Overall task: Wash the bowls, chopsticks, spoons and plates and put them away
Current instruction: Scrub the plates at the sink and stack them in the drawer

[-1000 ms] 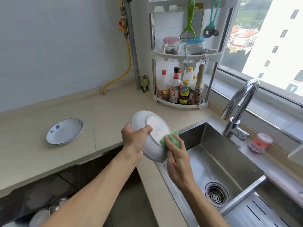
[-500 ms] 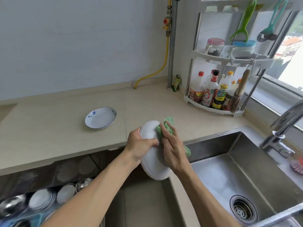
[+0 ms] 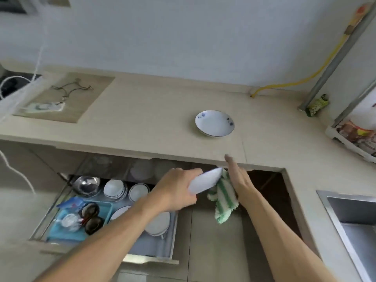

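Observation:
My left hand [image 3: 176,189] grips a white plate [image 3: 205,181], held nearly edge-on above the open drawer [image 3: 61,202]. Against the plate's right side my right hand [image 3: 238,180] presses a green-and-white striped cloth [image 3: 223,198], fingers straight; the cloth hangs down below the palm. A second white plate with blue flowers [image 3: 214,123] lies on the beige counter [image 3: 142,123] beyond my hands. In the drawer stand stacked white bowls [image 3: 115,189], white plates [image 3: 157,222] and a steel bowl [image 3: 86,185].
A blue tray [image 3: 61,231] with dark bowls and small items fills the drawer's left part. The steel sink [image 3: 354,216] is at the right edge. A rack with bottles [image 3: 358,135] stands at the far right. The stove [image 3: 12,84] is at the far left.
The view swung left and down from the sink toward the open drawer. Both hands carried the plate and cloth leftward, away from the sink, over the drawer.

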A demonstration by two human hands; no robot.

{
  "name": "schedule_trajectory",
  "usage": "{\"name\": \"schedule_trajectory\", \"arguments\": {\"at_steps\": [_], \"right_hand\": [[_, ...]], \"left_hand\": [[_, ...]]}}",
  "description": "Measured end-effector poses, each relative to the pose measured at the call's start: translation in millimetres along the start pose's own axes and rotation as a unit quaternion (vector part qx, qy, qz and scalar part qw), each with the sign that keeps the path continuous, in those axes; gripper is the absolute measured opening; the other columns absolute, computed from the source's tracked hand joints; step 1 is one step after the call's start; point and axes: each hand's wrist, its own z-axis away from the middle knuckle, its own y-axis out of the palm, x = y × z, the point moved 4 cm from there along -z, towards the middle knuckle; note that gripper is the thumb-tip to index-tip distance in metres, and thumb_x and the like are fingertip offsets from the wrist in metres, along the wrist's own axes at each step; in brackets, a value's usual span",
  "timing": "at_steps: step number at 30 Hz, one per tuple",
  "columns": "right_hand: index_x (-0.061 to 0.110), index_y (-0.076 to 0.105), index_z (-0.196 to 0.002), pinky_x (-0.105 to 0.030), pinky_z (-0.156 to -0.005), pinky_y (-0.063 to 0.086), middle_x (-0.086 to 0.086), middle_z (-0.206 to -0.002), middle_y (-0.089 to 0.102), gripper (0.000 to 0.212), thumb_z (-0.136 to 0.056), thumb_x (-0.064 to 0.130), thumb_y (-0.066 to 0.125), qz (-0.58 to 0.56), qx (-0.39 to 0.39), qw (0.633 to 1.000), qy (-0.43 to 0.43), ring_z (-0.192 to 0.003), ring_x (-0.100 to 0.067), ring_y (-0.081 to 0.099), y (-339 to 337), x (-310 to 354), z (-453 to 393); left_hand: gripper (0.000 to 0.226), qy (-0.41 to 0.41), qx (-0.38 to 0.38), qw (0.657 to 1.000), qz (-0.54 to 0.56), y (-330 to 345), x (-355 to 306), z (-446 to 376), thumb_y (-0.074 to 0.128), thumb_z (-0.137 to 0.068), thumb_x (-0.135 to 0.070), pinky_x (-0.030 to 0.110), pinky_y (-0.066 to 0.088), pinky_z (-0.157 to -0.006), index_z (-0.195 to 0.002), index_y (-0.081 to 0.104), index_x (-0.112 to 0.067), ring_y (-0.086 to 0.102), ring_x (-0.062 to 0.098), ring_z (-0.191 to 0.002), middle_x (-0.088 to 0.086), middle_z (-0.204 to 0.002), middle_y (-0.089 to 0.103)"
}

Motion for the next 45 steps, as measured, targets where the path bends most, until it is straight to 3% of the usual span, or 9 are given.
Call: {"name": "schedule_trajectory", "arguments": {"at_steps": [4, 11, 13, 16, 19, 25, 27, 34, 45], "right_hand": [[-0.004, 0.07, -0.102, -0.052, -0.085, 0.056, -0.025, -0.092, 0.074, 0.037, -0.085, 0.029, 0.065, 0.141, 0.115, 0.98, 0.084, -0.086, -0.04, 0.072, 82.2, -9.5, -13.6], [-0.008, 0.063, -0.104, -0.041, -0.074, 0.061, -0.019, -0.091, 0.073, 0.034, -0.091, 0.024, 0.064, 0.302, 0.181, 0.931, 0.096, -0.079, -0.032, 0.073, 191.9, -59.2, -43.1], [-0.007, 0.063, -0.101, -0.035, -0.067, 0.06, -0.017, -0.088, 0.071, 0.033, -0.094, 0.025, 0.062, 0.318, 0.189, 0.925, 0.083, -0.074, -0.028, 0.071, 219.0, -77.9, -57.0], [-0.011, 0.066, -0.096, -0.037, -0.074, 0.056, -0.013, -0.085, 0.068, 0.04, -0.093, 0.029, 0.062, 0.325, 0.199, 0.922, 0.073, -0.076, -0.026, 0.067, 258.0, -112.5, -78.1], [-0.001, 0.061, -0.083, -0.035, -0.069, 0.049, -0.012, -0.081, 0.058, 0.032, -0.092, 0.029, 0.06, 0.359, 0.205, 0.908, 0.065, -0.074, -0.024, 0.058, 296.8, -146.6, -99.2], [0.006, 0.053, -0.069, -0.028, -0.058, 0.037, -0.01, -0.069, 0.05, 0.034, -0.094, 0.028, 0.056, 0.397, 0.186, 0.896, 0.07, -0.061, -0.022, 0.048, 353.9, -204.4, -140.8], [0.006, 0.051, -0.072, -0.025, -0.048, 0.032, -0.008, -0.065, 0.05, 0.035, -0.096, 0.031, 0.054, 0.404, 0.182, 0.893, 0.078, -0.054, -0.02, 0.045, 371.1, -221.6, -152.3], [0.003, 0.06, -0.107, -0.026, -0.059, 0.04, -0.012, -0.098, 0.062, 0.035, -0.092, 0.034, 0.054, 0.438, 0.196, 0.874, 0.079, -0.083, -0.027, 0.059, 427.3, -266.4, -187.9], [0.0, 0.047, -0.128, -0.03, -0.085, 0.042, -0.019, -0.132, 0.054, 0.037, -0.102, 0.026, 0.042, 0.486, 0.159, 0.855, 0.085, -0.12, -0.035, 0.054, 481.2, -326.1, -206.2]], "left_hand": [[0.043, 0.041, 0.003, 0.99, -0.136, -11.7, 72.5, 32.5, 0.059, -0.078, -0.013, 0.032, 0.027, -0.066, -0.119, 0.06, -0.027, 0.059, 0.037, -0.086, 0.012, -0.093, 0.069], [0.024, -0.02, 0.041, 0.994, -0.096, 29.8, 198.2, 75.9, 0.058, -0.076, -0.006, 0.034, 0.038, -0.064, -0.093, 0.058, -0.023, 0.061, 0.03, -0.081, -0.002, -0.08, 0.065], [0.023, -0.072, 0.053, 0.995, -0.044, 49.8, 231.6, 86.7, 0.069, -0.081, -0.034, 0.032, 0.041, -0.072, -0.101, 0.059, -0.028, 0.061, 0.017, -0.09, -0.01, -0.098, 0.067], [0.086, -0.204, 0.066, 0.971, 0.107, 77.7, 285.3, 106.4, 0.051, -0.06, -0.093, 0.024, 0.037, -0.095, -0.118, 0.06, -0.03, 0.045, 0.003, -0.118, -0.02, -0.122, 0.053], [0.065, -0.352, 0.003, 0.928, 0.124, 108.4, 347.5, 126.5, 0.052, -0.087, -0.064, 0.035, 0.039, -0.106, -0.135, 0.051, -0.02, 0.043, 0.019, -0.134, -0.002, -0.138, 0.049], [0.025, -0.566, 0.024, 0.779, 0.268, 175.0, 437.5, 149.4, 0.062, -0.084, -0.019, 0.028, 0.053, -0.055, -0.106, 0.061, -0.008, 0.069, 0.022, -0.065, 0.009, -0.084, 0.067], [0.021, -0.587, 0.0, 0.747, 0.311, 194.5, 461.9, 147.1, 0.06, -0.086, -0.009, 0.022, 0.047, -0.042, -0.106, 0.059, -0.005, 0.069, 0.023, -0.062, 0.014, -0.089, 0.066], [0.028, -0.623, -0.01, 0.716, 0.314, 256.7, 539.2, 144.3, 0.063, -0.088, -0.008, 0.018, 0.049, -0.041, -0.115, 0.056, -0.01, 0.068, 0.032, -0.088, 0.018, -0.109, 0.063], [0.024, -0.631, -0.058, 0.704, 0.322, 295.7, 605.7, 142.2, 0.059, -0.083, -0.016, 0.039, 0.06, -0.061, -0.107, 0.06, -0.011, 0.068, 0.034, -0.084, 0.017, -0.098, 0.067]]}}
